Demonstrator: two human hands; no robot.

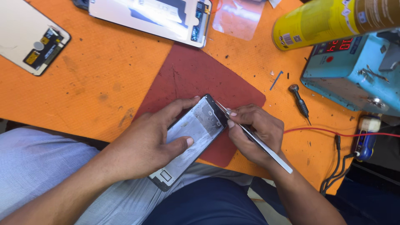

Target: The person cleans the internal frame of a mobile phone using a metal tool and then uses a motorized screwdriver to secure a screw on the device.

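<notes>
At frame centre, the left hand (143, 146) clamps a phone frame (189, 139) against the red mat (187, 75), thumb and fingers closed round it to steady it. The right hand (254, 133) pinches tweezers (254, 139) shut-fisted, tip at the frame's upper edge.

A dark-rimmed phone frame with a dull silver-grey inner plate (192, 135) lies tilted across the near edge of a dark red mat, inner face up, its lower end jutting past the table edge over the lap. Small cut-outs show near its upper corner and a rectangular one at its lower end. A pair of slim silver metal tweezers (258, 141) slants from lower right, its tip touching the frame's upper right edge.
</notes>
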